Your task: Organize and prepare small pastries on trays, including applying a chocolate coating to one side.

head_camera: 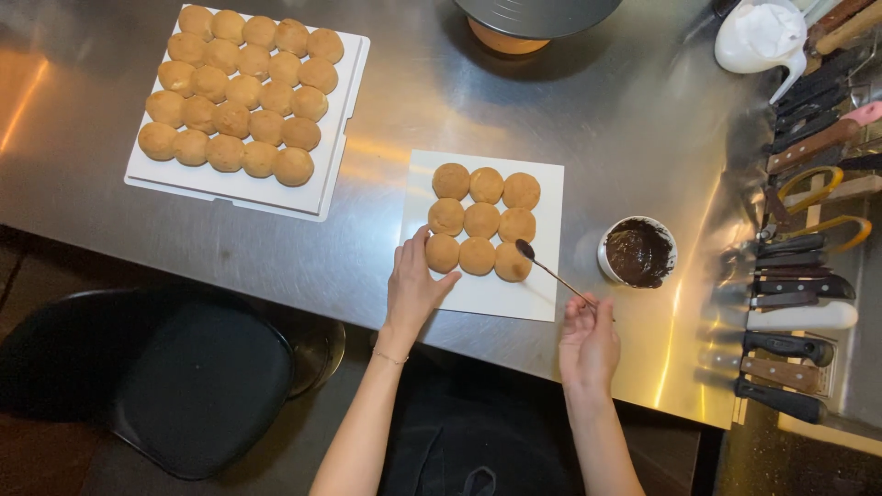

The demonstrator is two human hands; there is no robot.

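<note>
Spoon (549, 269) held by right hand (588, 344), tip over buns (481, 221).

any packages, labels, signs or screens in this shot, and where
None in view, only unmarked things:
Near board: white square under nine buns, front centre of the table.
Far board: white square, upper left, full of buns.
Bowl: small, round, white, holding dark chocolate, right of the near board.
</note>
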